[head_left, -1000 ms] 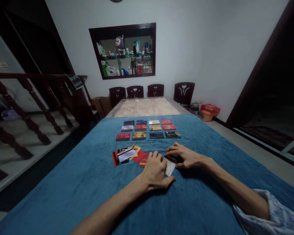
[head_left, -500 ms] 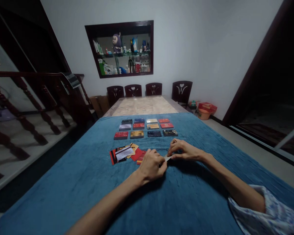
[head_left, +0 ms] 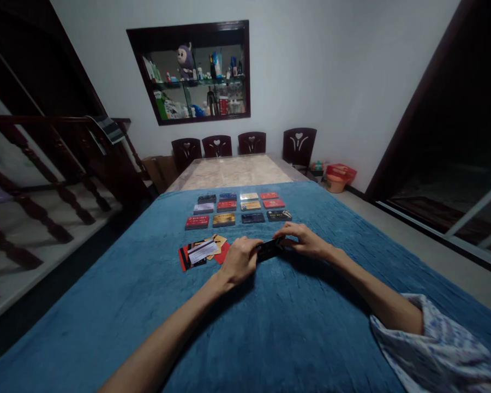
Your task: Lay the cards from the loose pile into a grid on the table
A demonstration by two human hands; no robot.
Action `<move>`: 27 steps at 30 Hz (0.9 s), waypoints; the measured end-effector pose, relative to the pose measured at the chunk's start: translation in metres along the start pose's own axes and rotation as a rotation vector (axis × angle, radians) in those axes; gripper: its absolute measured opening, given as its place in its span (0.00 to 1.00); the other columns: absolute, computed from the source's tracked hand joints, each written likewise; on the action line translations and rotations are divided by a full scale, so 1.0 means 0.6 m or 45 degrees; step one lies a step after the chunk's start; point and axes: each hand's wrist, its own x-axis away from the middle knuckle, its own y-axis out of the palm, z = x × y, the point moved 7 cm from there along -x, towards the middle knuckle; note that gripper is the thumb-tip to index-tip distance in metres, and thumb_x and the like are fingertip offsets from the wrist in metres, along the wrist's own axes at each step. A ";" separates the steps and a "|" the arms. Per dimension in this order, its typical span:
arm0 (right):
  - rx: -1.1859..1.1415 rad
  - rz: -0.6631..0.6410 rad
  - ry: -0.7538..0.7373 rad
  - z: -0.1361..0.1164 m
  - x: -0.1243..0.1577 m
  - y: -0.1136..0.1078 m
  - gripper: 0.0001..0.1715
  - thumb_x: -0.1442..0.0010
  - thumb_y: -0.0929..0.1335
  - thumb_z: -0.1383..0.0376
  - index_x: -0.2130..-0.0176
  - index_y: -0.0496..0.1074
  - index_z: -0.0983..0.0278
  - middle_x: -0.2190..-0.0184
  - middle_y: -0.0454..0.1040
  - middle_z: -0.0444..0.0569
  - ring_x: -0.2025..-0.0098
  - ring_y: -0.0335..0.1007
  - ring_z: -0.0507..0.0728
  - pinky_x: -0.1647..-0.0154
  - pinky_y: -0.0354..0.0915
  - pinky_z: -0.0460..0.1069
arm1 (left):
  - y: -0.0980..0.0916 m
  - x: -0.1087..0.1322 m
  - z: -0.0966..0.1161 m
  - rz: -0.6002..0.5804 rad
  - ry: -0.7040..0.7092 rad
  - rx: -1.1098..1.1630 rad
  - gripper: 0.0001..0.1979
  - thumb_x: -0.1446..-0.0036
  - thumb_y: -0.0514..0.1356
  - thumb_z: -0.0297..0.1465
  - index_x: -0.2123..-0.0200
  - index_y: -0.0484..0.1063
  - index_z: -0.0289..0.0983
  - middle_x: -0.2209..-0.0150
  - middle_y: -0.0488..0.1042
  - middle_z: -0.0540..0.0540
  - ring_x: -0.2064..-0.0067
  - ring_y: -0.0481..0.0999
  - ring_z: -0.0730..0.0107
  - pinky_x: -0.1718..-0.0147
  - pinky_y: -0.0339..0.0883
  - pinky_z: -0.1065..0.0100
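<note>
A black card [head_left: 270, 249] is held just above the blue cloth [head_left: 245, 327], its dark face toward me. My left hand [head_left: 240, 261] pinches its left end, and my right hand [head_left: 305, 240] grips the right end, so both hands are closed on the same card. Left of my left hand lies a loose, overlapping heap of cards: a pale card with a dark stripe [head_left: 203, 251] on top, a red card [head_left: 222, 254] and yellow and black ones around it. My left hand partly covers the heap's right side.
Beyond my hands, card stacks stand in three rows, among them a gold stack [head_left: 223, 219] and a black stack [head_left: 279, 215]. The bare marble tabletop [head_left: 229, 172] continues past the cloth. Dark chairs [head_left: 252, 143] line the far end; a wooden railing [head_left: 36, 164] runs at left.
The card between my hands has turned, from a thin pale edge to its black face. The camera view has shifted a little, moving the scene up and left.
</note>
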 end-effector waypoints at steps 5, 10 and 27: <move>0.071 0.050 -0.026 -0.007 -0.001 0.000 0.13 0.38 0.66 0.69 0.53 0.74 0.61 0.63 0.75 0.50 0.59 0.71 0.57 0.55 0.68 0.53 | -0.001 -0.005 -0.004 0.024 0.010 0.022 0.18 0.42 0.54 0.20 0.52 0.76 0.37 0.59 0.80 0.44 0.60 0.73 0.64 0.56 0.66 0.63; 0.126 0.171 -0.040 -0.005 -0.002 -0.002 0.13 0.37 0.65 0.69 0.52 0.72 0.62 0.62 0.74 0.51 0.59 0.69 0.57 0.55 0.68 0.54 | -0.006 -0.025 -0.013 0.063 0.021 -0.034 0.18 0.41 0.53 0.20 0.53 0.76 0.39 0.60 0.79 0.44 0.59 0.73 0.63 0.56 0.67 0.63; 0.191 0.113 0.026 0.016 0.002 0.034 0.20 0.42 0.65 0.73 0.49 0.68 0.64 0.61 0.71 0.52 0.59 0.68 0.59 0.55 0.67 0.54 | 0.009 -0.061 -0.031 -0.067 -0.055 -0.157 0.16 0.46 0.53 0.18 0.59 0.75 0.37 0.68 0.73 0.45 0.62 0.71 0.62 0.61 0.66 0.66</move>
